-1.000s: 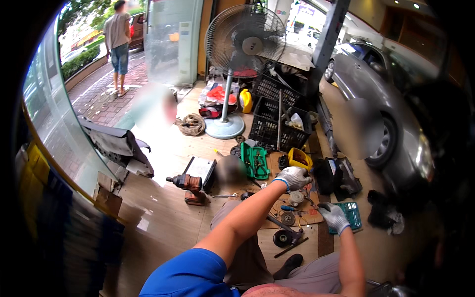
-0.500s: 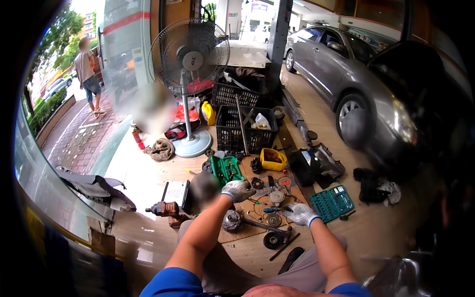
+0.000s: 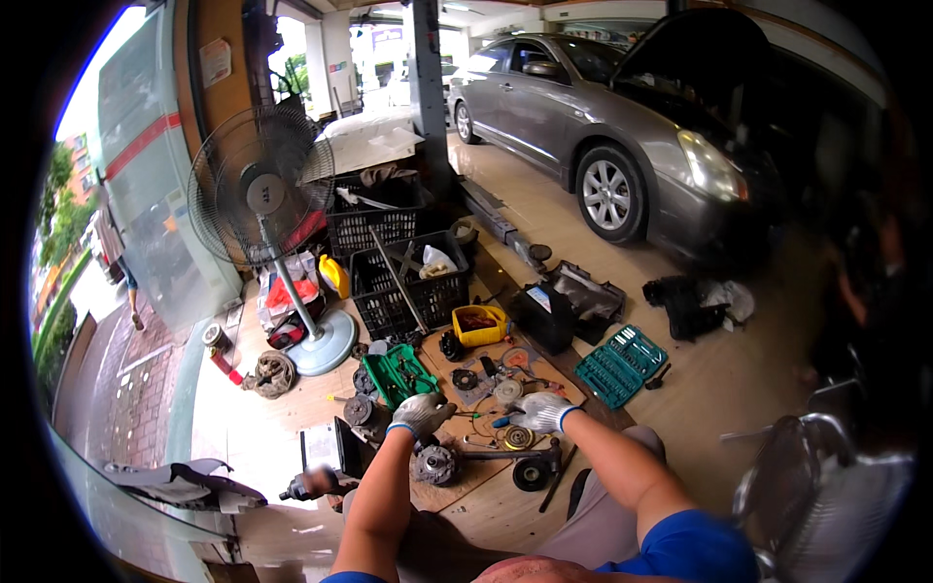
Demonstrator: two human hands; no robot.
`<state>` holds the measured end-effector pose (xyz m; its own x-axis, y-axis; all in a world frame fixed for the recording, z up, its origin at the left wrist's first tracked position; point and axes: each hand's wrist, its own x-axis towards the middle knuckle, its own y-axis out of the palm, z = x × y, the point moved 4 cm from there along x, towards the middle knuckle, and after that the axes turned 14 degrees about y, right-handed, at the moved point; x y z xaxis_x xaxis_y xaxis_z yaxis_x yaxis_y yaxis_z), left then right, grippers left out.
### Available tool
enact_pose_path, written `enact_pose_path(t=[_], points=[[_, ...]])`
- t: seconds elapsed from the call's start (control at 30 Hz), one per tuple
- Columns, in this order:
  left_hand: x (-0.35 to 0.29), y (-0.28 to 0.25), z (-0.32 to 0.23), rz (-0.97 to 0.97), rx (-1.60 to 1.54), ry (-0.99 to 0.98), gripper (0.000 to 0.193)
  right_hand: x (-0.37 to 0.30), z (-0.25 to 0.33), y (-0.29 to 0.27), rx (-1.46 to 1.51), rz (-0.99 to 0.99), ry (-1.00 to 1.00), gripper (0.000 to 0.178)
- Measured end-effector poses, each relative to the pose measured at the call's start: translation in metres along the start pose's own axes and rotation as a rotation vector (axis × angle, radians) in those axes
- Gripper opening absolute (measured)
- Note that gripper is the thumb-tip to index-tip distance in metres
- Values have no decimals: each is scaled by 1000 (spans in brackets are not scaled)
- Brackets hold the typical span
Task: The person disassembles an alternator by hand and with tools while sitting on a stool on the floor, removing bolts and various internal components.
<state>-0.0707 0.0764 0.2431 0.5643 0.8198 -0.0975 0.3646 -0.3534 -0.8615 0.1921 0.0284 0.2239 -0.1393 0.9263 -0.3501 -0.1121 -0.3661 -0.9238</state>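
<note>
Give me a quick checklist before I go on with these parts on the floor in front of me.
1. Gloves on both hands: ok, left hand and right hand gloved.
2. Left hand free: cannot tell, fingers curled above the round metal part.
3. Right hand's hold: cannot tell, something blue at the fingers.
4. Socket set within view: ok, open at right.
5. Floor around the parts tidy: not ok, pieces scattered.
6. Fan apart from hands: ok.

Gloved left hand [image 3: 420,413] over metal hub [image 3: 434,463]; gloved right hand [image 3: 541,411] above small parts on cardboard [image 3: 457,491].
</note>
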Motion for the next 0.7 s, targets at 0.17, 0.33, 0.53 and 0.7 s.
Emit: enact_pose_path(t=[0.17, 0.33, 0.53, 0.7], points=[[-7, -1, -19, -27, 59, 173, 51, -7, 0, -8, 32, -13, 8, 48], [-2, 10, 13, -10, 23, 36, 54, -16, 18, -32, -44, -42, -80, 47], [4, 21, 10, -1, 6, 18, 52, -26, 19, -41, 95, -104, -102, 44], [20, 28, -15, 43, -111, 68, 47, -25, 14, -36, 191, -114, -117, 38]])
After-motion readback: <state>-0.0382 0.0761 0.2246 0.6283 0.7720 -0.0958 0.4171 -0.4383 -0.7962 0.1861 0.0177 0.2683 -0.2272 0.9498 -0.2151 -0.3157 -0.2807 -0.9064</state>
